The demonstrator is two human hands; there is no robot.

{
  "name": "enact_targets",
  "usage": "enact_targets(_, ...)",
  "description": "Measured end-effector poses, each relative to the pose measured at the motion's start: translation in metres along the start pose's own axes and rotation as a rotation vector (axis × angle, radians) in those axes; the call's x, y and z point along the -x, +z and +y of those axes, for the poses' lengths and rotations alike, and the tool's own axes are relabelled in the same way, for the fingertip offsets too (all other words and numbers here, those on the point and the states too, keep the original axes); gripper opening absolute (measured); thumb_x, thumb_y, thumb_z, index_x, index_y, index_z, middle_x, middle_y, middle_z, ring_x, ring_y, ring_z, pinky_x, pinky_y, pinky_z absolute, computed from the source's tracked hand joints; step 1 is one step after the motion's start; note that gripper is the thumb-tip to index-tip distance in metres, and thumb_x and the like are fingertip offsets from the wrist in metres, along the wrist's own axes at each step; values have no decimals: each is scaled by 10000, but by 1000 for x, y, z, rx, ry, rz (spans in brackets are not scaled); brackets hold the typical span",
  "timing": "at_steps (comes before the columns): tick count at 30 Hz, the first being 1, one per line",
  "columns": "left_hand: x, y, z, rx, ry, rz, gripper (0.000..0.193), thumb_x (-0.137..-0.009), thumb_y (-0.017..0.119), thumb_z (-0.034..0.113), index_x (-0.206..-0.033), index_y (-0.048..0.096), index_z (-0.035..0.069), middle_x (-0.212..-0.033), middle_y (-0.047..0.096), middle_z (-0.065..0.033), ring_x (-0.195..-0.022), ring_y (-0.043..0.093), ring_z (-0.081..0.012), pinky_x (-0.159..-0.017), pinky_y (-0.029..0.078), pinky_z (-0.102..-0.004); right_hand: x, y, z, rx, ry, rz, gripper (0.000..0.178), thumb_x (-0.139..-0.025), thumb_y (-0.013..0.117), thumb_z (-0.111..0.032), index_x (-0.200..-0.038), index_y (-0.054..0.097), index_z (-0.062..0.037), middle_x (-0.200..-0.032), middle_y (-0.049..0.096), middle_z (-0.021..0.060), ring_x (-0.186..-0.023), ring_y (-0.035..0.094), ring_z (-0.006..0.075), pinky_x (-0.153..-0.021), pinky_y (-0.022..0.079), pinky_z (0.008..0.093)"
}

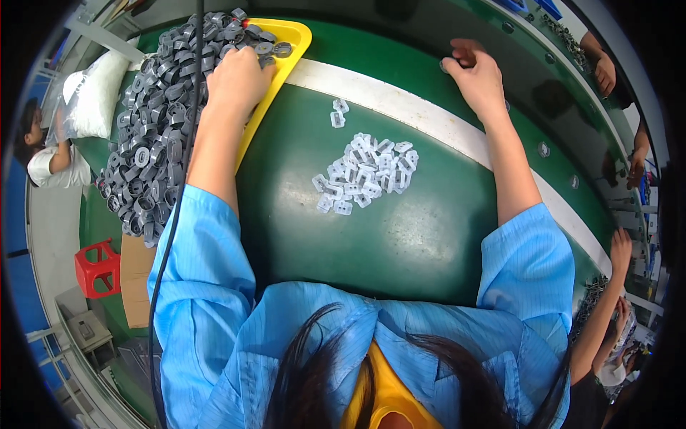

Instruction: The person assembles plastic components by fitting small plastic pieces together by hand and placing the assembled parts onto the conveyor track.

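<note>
At the upper left my left hand [238, 80] reaches into a heap of grey ring-shaped plastic caps [153, 125] piled in a yellow tray [293, 34]. Its fingers curl down among the caps, and what they grip is hidden. My right hand [477, 80] is over the green belt at the upper right, thumb and fingers closed on a small grey round cap [444, 66] that shows only in part. Between my arms, a loose pile of clear plastic pieces [368, 170] lies on the green surface [286, 214]. A few similar clear pieces [338, 113] lie apart, nearer the tray.
A white strip [400, 96] borders the belt, where a few small round parts [544, 149] lie. A black cable [171, 229] hangs before my left arm. At left are a white bag [96, 96], a person and a red stool [98, 268]. Other people's hands [605, 75] show at right.
</note>
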State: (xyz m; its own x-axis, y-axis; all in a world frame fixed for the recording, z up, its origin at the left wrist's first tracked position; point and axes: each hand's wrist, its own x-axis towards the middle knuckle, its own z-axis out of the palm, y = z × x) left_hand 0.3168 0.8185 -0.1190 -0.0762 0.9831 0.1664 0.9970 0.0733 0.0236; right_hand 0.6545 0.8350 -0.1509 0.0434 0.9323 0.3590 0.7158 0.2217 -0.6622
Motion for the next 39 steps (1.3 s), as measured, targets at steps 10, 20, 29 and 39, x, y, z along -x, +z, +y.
enact_targets(10, 30, -8, 3, 313, 174, 318, 370, -795, 721, 280, -1025, 647, 1, -853, 647, -127, -794, 655, -248, -722, 515, -351, 64, -38, -79, -5, -304, -973, 510, -627, 738, -12, -1111, 581, -50, -978, 531, 55, -731, 506, 140, -668, 475, 289)
enact_targets(20, 69, 19, 69, 1220, 112, -129, 388, -799, 746, 204, -1091, 614, -14, -889, 647, -49, -758, 597, -94, -693, 480, -227, 47, 8, -51, -496, -27, -652, 384, -760, 702, -95, -1114, 593, 8, -972, 594, 75, -780, 571, 115, -697, 508, 272)
enact_targets(29, 67, 29, 74, 1456, 47, -168, 363, -780, 754, 186, -1058, 627, -11, -892, 662, -63, -797, 617, -99, -714, 498, -242, 44, -3, -49, -269, 25, -591, 218, -789, 650, -80, -995, 647, -12, -810, 641, 45, -730, 615, 124, -680, 500, 265)
enact_targets(39, 68, 27, 71, 1296, 121, -151, 369, -820, 724, 121, -1132, 583, -16, -966, 629, -39, -826, 590, -76, -684, 474, -204, 32, -1, -57, -130, -176, -693, 295, -822, 653, -95, -1105, 645, -14, -920, 587, 83, -797, 567, 179, -724, 466, 288)
